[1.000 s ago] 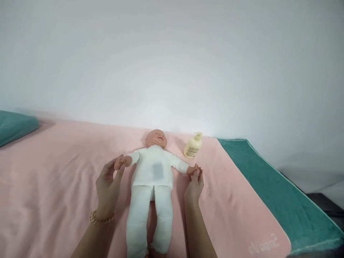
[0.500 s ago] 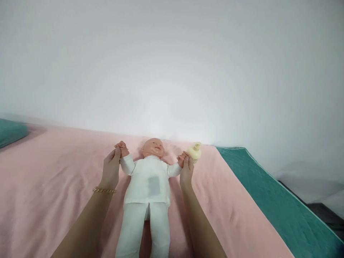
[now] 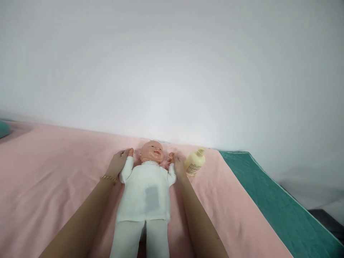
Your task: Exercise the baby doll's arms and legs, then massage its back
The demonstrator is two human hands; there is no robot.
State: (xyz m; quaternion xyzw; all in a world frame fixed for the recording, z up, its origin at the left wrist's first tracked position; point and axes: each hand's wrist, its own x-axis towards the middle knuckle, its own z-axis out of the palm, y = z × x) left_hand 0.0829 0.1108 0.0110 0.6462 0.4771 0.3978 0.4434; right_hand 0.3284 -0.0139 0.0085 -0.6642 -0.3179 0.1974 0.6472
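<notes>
A baby doll (image 3: 145,193) in a white suit lies on its back on a pink blanket (image 3: 53,179), head toward the wall. Both of its arms are raised beside its head. My left hand (image 3: 117,164), with a gold bracelet at the wrist, is closed around the doll's hand on the left side. My right hand (image 3: 177,165) grips the doll's other hand, right of the head. A cream pump bottle (image 3: 195,162) lies on the blanket just right of my right hand.
A teal cover (image 3: 271,204) lies along the blanket's right edge. A teal cushion corner (image 3: 3,128) shows at the far left. A plain white wall rises behind the bed. A dark floor strip (image 3: 328,218) appears at the far right.
My hands have carried the doll's arms from spread out at its sides up to beside its head. The view has shifted closer to the doll.
</notes>
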